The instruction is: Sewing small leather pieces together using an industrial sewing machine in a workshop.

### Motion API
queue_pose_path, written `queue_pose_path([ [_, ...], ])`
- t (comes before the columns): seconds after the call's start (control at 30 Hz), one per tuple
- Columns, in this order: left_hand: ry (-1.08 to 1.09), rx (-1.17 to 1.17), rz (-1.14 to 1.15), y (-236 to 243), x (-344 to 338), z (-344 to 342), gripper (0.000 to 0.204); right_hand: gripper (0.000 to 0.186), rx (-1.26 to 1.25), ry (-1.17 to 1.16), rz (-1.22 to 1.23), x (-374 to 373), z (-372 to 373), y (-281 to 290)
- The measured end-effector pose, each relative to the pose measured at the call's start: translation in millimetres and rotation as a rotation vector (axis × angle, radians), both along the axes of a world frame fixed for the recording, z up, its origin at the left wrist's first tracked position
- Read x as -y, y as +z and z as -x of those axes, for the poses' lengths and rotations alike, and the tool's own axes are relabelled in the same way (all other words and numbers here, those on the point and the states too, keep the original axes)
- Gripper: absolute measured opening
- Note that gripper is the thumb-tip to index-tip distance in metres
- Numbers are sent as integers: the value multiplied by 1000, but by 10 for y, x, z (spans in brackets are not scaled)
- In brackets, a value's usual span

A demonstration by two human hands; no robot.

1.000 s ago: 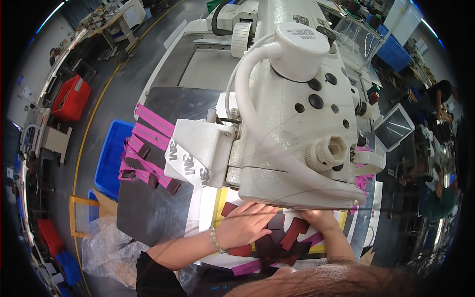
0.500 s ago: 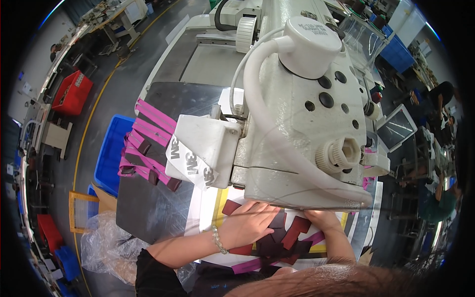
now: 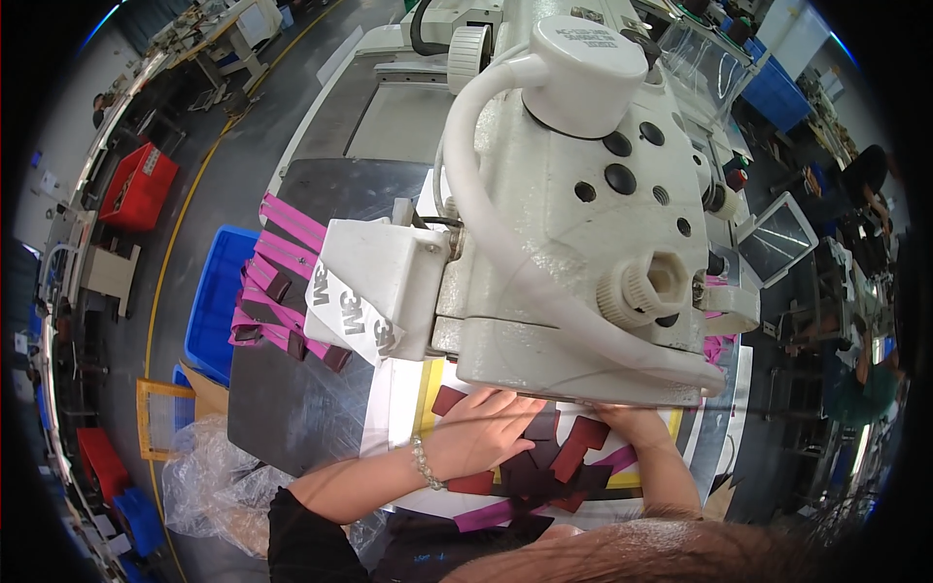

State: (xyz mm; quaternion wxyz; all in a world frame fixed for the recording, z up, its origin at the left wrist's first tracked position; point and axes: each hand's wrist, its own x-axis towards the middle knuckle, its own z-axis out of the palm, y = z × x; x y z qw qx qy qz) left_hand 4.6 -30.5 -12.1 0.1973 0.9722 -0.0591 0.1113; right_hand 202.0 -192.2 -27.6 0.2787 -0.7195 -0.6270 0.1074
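My left hand [image 3: 486, 432], with a beaded bracelet on its wrist, lies flat on the work area under the front of a white industrial sewing machine [image 3: 573, 282]. Its fingers are stretched out, and the tips reach the machine's lower edge. Dark red and brown patches [image 3: 580, 447] lie loosely around it on a white board with a yellow band [image 3: 428, 398]. My right hand [image 3: 622, 420] reaches under the machine head from the right, its fingers hidden there. A magenta strap [image 3: 483, 515] crosses the near side of the board, partly under the patches.
Magenta straps with brown ends [image 3: 296, 233] hang over the grey metal table [image 3: 292, 408] on the left. Beyond it stands a blue bin [image 3: 219, 301], with a clear plastic bag [image 3: 219, 491] nearer. To the right is a tilted screen [image 3: 780, 238]. The machine head overhangs both hands.
The machine head appears slightly further left and higher in the picture. Both hands stay in nearly the same place, with the left fingers still stretched out.
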Motion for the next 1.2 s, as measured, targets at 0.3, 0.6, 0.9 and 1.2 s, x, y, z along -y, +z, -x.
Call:
queue_pose_path([
  [0.3, 0, 8, -15, -6, 14, -1, 55, 20, -59, 26, -103, -6, -44, -47],
  [0.6, 12, -9, -7, -27, 19, 16, 54, 20, -76, -1, -83, -3, -29, -71],
  [0.9, 6, -7, -98, 8, 33, -21, 58, 21, 5, 41, -106, -71, -27, 50],
  [1.2, 33, -8, -119, 51, 74, -44, 58, 25, 271, 66, -158, -111, 148, 73],
])
